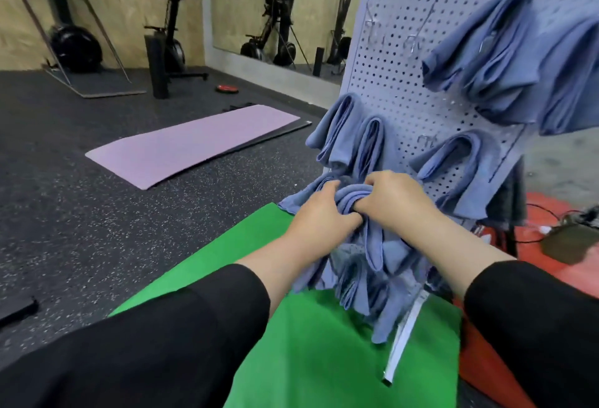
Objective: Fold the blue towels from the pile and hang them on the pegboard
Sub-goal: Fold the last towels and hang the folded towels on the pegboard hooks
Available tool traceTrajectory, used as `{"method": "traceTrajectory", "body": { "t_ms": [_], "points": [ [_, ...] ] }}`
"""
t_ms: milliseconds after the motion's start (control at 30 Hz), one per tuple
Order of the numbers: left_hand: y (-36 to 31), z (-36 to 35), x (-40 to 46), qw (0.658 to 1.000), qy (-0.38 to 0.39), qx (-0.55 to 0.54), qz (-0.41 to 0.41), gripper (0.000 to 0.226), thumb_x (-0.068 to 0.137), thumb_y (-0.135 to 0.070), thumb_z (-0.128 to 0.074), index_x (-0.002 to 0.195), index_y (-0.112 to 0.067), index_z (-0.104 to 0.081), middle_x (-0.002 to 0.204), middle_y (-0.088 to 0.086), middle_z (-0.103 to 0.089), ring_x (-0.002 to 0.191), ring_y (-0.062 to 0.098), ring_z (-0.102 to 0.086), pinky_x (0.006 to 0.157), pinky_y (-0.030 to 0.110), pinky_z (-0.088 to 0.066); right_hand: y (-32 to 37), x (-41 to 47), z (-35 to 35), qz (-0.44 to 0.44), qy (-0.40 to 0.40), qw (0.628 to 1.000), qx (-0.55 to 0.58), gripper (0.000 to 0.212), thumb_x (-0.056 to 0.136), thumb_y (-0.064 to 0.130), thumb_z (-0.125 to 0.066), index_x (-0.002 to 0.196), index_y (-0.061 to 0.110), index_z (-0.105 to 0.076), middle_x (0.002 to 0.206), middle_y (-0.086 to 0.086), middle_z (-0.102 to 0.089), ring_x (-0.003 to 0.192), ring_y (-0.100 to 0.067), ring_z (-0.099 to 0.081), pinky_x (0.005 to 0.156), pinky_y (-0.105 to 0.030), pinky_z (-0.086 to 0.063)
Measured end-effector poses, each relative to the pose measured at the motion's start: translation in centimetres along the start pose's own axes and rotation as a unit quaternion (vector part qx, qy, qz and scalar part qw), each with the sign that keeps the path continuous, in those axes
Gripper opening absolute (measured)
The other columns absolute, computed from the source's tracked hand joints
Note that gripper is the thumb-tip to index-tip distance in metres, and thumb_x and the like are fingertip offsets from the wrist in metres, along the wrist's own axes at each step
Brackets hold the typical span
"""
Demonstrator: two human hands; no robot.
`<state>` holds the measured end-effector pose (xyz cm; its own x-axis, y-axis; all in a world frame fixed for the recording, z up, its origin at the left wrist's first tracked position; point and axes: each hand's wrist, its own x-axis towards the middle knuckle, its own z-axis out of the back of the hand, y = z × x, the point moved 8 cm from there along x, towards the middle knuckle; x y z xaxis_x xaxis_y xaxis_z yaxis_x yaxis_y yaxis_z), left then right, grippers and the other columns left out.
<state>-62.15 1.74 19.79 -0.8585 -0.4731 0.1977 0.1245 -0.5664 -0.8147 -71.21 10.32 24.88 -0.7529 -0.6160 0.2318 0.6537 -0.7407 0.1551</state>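
both sleeves [181, 326] near cam; my left hand [319, 213] & right hand [393, 198] grasping folded blue towel [351, 197] against pegboard [398, 83], over green mat [308, 359].

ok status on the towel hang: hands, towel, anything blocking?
Left hand and right hand both gripping folded blue towel at the pegboard. Hung towels crowd close around it. No other obstruction seen.

Head view — forward-down, close on hands [359, 206], pegboard [405, 83].
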Motion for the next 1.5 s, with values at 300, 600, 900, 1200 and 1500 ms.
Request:
{"method": "traceTrajectory", "body": {
  "t_ms": [300, 600, 900, 1200, 1500],
  "points": [
    [-9.1, 2.9, 3.3, 0.98, -0.076, 0.159, -0.095, 0.036, 0.093, -0.008, -0.048, 0.126, -0.021, -0.051, 0.108, 0.009, -0.067, 0.093, 0.037, -0.063, 0.072, 0.046, -0.052, -2.9, -0.5, 10.5, -0.017, -0.077, 0.996, 0.036, 0.029, 0.085, 0.022, -0.064, 0.065, 0.011, -0.046, 0.061, -0.006, -0.047, 0.062, -0.025, -0.046, 0.049, -0.034, -0.024],
    [-15.8, 9.6, 6.0, 0.97, -0.159, 0.049, -0.18, 0.032, 0.102, -0.024, -0.051, 0.134, -0.03, -0.052, 0.112, 0.0, -0.068, 0.096, 0.026, -0.062, 0.079, 0.045, -0.054, -3.0, 1.1, 20.3, 0.021, -0.211, 0.964, 0.162, 0.029, 0.092, 0.014, -0.06, 0.066, 0.013, -0.048, 0.062, -0.006, -0.047, 0.059, -0.022, -0.039, 0.051, -0.034, -0.025],
    [-18.1, 12.0, 10.2, 0.961, -0.19, -0.051, -0.192, 0.016, 0.105, -0.035, -0.048, 0.106, -0.028, -0.062, 0.077, -0.006, -0.062, 0.067, 0.015, -0.054, 0.055, 0.033, -0.039, -2.9, 4.8, 24.3, -0.001, -0.292, 0.926, 0.24, 0.028, 0.094, 0.015, -0.054, 0.07, 0.011, -0.041, 0.063, -0.005, -0.041, 0.056, -0.019, -0.03, 0.045, -0.026, -0.024],
    [-21.8, 12.7, 15.5, 0.96, -0.209, -0.113, -0.146, 0.036, 0.097, -0.019, -0.046, 0.065, -0.017, -0.029, 0.06, -0.001, -0.033, 0.061, 0.02, -0.026, 0.056, 0.033, -0.019, -2.9, 8.8, 26.2, -0.023, -0.317, 0.918, 0.238, 0.012, 0.097, 0.014, -0.049, 0.092, 0.008, -0.058, 0.073, -0.001, -0.052, 0.058, -0.014, -0.04, 0.047, -0.021, -0.031],
    [-23.4, 12.3, 18.6, 0.961, -0.224, -0.073, -0.146, 0.041, 0.097, -0.02, -0.049, 0.06, -0.02, -0.032, 0.056, -0.002, -0.035, 0.055, 0.02, -0.028, 0.051, 0.033, -0.018, -4.9, 12.0, 27.2, -0.049, -0.306, 0.926, 0.215, 0.01, 0.096, 0.008, -0.047, 0.086, 0.01, -0.047, 0.07, -0.001, -0.045, 0.056, -0.016, -0.035, 0.048, -0.031, -0.028]
  ]
}}
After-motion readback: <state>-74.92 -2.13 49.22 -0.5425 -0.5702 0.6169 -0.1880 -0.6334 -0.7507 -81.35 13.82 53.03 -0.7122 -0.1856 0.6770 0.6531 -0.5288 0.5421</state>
